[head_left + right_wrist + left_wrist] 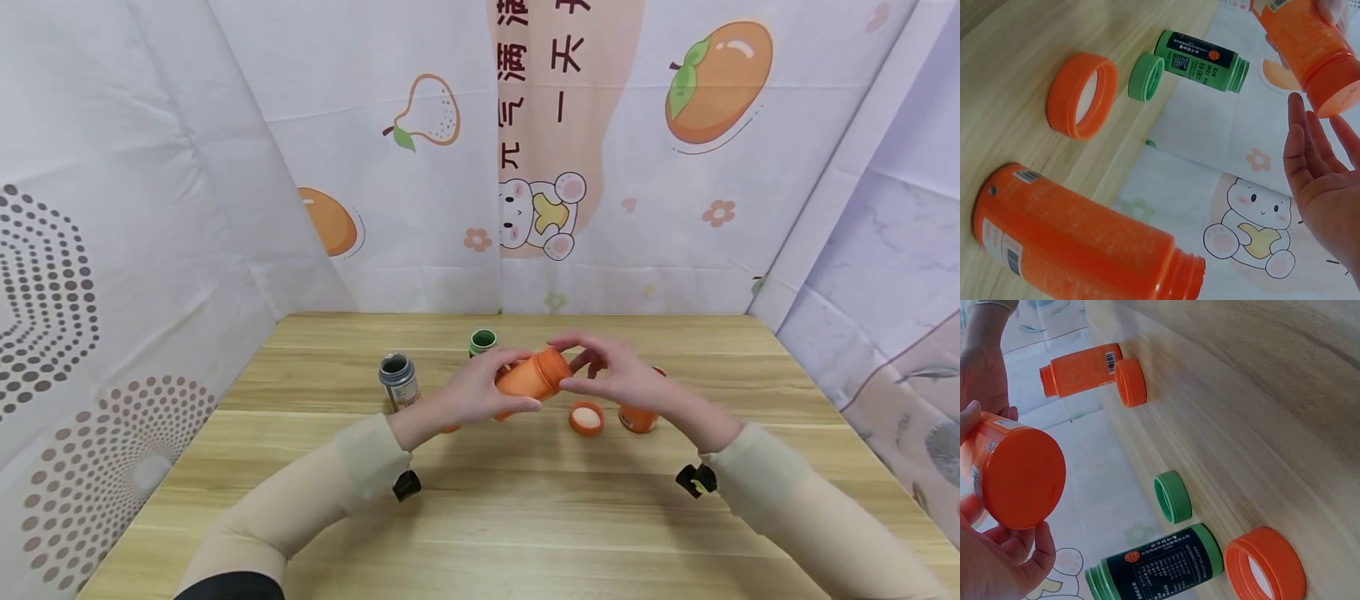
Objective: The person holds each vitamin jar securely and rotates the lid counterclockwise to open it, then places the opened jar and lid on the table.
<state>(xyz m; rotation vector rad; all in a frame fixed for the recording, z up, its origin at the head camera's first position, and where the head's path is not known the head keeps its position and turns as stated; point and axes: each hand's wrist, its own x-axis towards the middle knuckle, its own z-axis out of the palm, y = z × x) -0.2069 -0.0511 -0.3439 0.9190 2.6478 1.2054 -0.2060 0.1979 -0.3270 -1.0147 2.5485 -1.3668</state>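
My left hand (pixel 480 387) grips an orange bottle (pixel 528 379) around its body, off the table and tilted with its neck to the right. Its round orange base (pixel 1025 478) faces the left wrist camera. At the neck end, my right hand (pixel 618 372) has thumb and fingers spread around it, holding nothing; the right wrist view shows those fingers (pixel 1297 112) extended close to the bottle's neck (pixel 1335 87). Whether they touch it, I cannot tell. Below on the table lies an orange cap (pixel 587 418) with a pale liner.
A second orange bottle (pixel 637 417) stands behind my right forearm. A green bottle (pixel 1204 62) and green cap (pixel 1146 77) are behind my left hand. The uncapped grey bottle (pixel 400 382) stands left, and another orange cap (pixel 450 428) is partly hidden by my left forearm.
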